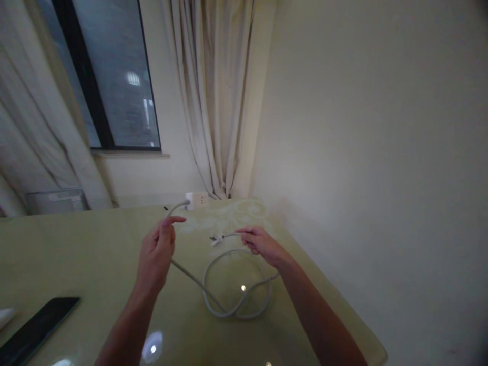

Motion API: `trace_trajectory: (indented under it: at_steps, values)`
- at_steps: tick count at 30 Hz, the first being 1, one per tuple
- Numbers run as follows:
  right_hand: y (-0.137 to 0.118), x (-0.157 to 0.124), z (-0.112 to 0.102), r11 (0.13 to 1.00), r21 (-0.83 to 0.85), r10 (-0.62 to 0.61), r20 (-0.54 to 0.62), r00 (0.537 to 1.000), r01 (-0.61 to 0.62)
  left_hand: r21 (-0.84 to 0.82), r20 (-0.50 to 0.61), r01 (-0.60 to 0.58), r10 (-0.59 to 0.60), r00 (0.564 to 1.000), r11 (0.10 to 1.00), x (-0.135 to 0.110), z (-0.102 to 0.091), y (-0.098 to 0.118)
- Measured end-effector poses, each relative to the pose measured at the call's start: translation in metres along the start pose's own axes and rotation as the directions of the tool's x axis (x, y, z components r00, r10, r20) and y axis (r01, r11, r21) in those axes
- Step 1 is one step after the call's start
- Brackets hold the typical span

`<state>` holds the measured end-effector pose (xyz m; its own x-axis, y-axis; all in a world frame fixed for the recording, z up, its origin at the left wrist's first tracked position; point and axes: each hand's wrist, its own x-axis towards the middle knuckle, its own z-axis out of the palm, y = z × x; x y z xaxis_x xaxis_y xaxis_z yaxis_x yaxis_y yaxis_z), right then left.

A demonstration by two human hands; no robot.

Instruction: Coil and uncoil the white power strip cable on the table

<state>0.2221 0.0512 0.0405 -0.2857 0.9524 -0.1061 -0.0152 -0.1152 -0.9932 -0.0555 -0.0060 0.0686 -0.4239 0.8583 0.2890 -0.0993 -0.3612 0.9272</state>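
My left hand (158, 249) is closed around a white power cord near the power strip (197, 200), its index finger stretched out to the right. The strip sits at the table's far edge, the cord running into its left end. In my right hand (261, 244) the cord is pinched close to its plug (217, 239), whose prongs point left. Between my hands the white cord (208, 297) lies in loose loops on the table and passes behind my right wrist.
The table (102, 254) has a glossy pale green cover. A dark flat device (40, 328) lies at the lower left, beside a white object (5, 316) cut off by the frame. Curtains (215, 96) and a window (118, 71) stand behind; a bare wall (373, 152) borders the right.
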Motion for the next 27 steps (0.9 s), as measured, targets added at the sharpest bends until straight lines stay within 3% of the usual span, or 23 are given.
trace_trajectory:
  at_steps: [2,6,10,13,16,18,23,27]
  values:
    - [0.007,-0.002,0.034,0.997,0.08,-0.004,0.1,0.995,-0.004,0.086,0.123,-0.032,0.021,0.992,0.996,-0.012,0.014,0.001]
    - [0.004,-0.007,0.083,0.965,0.252,-0.112,0.15,0.982,0.072,0.173,0.283,-0.042,-0.009,0.959,0.984,-0.028,0.027,0.003]
    - [-0.005,-0.011,0.103,0.9,0.422,-0.16,0.087,0.983,0.11,0.213,0.382,0.014,-0.096,0.919,0.977,-0.032,0.03,-0.003]
    - [-0.005,-0.009,0.104,0.872,0.463,-0.181,-0.004,0.984,0.162,0.32,0.464,-0.048,-0.113,0.879,0.946,-0.03,0.032,-0.011]
    - [-0.001,-0.006,0.101,0.882,0.423,-0.207,-0.049,0.977,0.208,0.402,0.387,-0.145,-0.024,0.922,0.904,-0.024,0.033,-0.018]
    - [0.0,-0.007,0.101,0.9,0.363,-0.243,-0.047,0.969,0.243,0.392,0.327,-0.12,-0.016,0.945,0.912,-0.021,0.032,-0.02]
    - [0.0,-0.009,0.106,0.895,0.341,-0.301,-0.02,0.954,0.289,0.172,0.373,0.048,-0.11,0.921,0.984,-0.02,0.032,-0.018]
    - [0.005,0.0,0.102,0.916,0.293,-0.257,-0.1,0.961,0.275,0.061,0.241,0.022,-0.036,0.97,0.998,-0.024,0.034,-0.017]
